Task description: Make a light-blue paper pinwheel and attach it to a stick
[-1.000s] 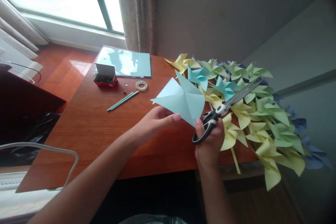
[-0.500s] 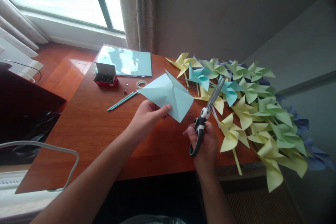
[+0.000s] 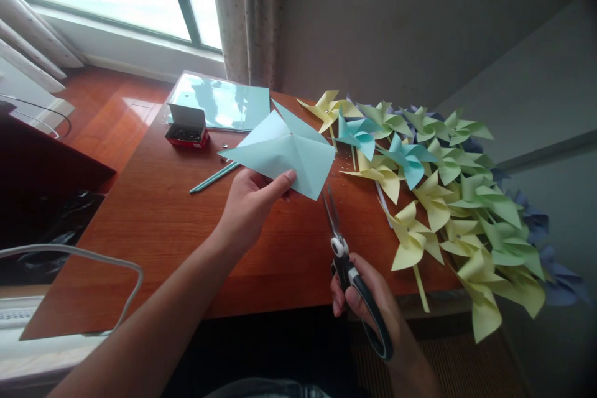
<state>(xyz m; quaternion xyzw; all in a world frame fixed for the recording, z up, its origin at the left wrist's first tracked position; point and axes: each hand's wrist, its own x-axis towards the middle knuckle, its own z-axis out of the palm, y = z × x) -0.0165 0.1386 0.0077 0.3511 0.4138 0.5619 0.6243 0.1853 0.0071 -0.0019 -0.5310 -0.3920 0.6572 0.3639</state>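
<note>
OK, L fingers (image 3: 282, 184) pinch creased ppr (image 3: 304, 158) nr metal-bladed scissors (image 3: 343, 263).

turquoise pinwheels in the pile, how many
2: the left turquoise pinwheel is by the back-left yellow pinwheel; the right turquoise pinwheel is further right and slightly nearer. Others may be hidden in the overlap.

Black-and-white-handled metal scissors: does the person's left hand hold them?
No: the right hand holds the scissors, while the left hand pinches a cut light-blue paper sheet.
</note>
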